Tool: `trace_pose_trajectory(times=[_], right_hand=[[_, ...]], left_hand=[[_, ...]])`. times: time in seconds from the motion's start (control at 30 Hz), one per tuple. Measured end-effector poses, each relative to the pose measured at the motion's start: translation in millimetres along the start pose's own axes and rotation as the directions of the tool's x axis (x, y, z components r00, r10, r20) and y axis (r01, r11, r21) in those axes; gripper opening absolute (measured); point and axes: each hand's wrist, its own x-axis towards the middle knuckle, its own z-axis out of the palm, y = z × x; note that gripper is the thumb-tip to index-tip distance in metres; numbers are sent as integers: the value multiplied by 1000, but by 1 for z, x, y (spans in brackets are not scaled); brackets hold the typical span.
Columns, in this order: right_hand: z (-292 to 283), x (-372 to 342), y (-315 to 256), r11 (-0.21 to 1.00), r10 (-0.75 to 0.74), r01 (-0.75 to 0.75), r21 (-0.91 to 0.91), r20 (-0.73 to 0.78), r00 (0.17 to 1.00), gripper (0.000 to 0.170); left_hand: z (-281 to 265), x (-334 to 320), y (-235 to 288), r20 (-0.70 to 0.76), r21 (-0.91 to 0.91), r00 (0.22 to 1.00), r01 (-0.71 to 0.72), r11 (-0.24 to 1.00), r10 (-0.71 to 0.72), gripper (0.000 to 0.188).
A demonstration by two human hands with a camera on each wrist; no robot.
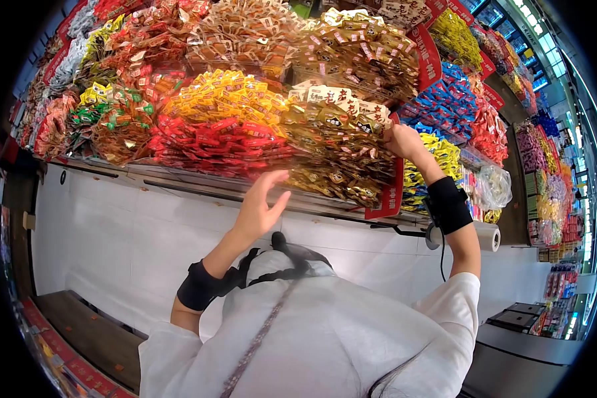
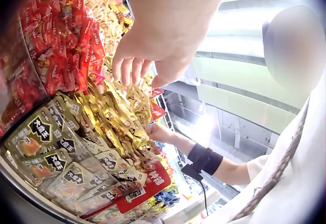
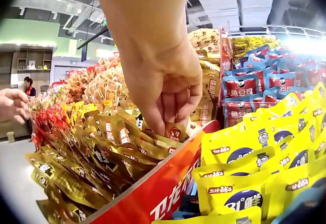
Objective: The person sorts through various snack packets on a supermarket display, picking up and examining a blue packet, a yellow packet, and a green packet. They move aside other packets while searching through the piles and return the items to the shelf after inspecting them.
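Gold-brown snack packets (image 1: 338, 156) fill a bin on the slanted display, with a red printed divider (image 3: 168, 183) along its right side. My right hand (image 1: 408, 142) reaches in at that bin's right edge; in the right wrist view the hand (image 3: 163, 86) has its fingertips down among the gold packets (image 3: 102, 152), touching one with a red round mark. Whether it pinches that packet I cannot tell. My left hand (image 1: 262, 209) hovers in front of the display's front edge, fingers apart and holding nothing; the left wrist view shows the same hand (image 2: 153, 56) with fingers loosely bent.
Red packets (image 1: 219, 146) and yellow-orange packets (image 1: 229, 96) lie left of the gold ones. Yellow packets (image 3: 244, 168) and blue packets (image 1: 448, 99) are right of the divider. A plastic roll (image 1: 487, 237) hangs below the front edge at the right. Pale floor (image 1: 146, 232) shows beneath.
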Motion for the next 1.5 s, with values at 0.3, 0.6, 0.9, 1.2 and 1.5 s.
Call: trace_pose_trajectory(times=[0.3, 0.6, 0.9, 1.2, 1.5], right_hand=[[-11, -8, -7, 991, 22, -17, 133, -37, 999, 14], [-47, -23, -45, 935, -25, 101, 341, -221, 975, 15], [-63, -40, -84, 880, -214, 259, 397, -154, 965, 14], [-70, -25, -110, 849, -356, 395, 351, -171, 918, 14], [-79, 30, -140, 880, -307, 350, 322, -178, 935, 16]], left_hand=[[-2, 2, -3, -9, 2, 1000, 2, 1000, -2, 38], [6, 6, 0, 10, 4, 1000, 1, 1000, -1, 36], [14, 14, -5, -4, 32, 999, 32, 999, -32, 35], [9, 14, -6, -28, 31, 996, 81, 996, -80, 33], [-31, 31, 0, -18, -102, 989, 141, 985, -144, 30]])
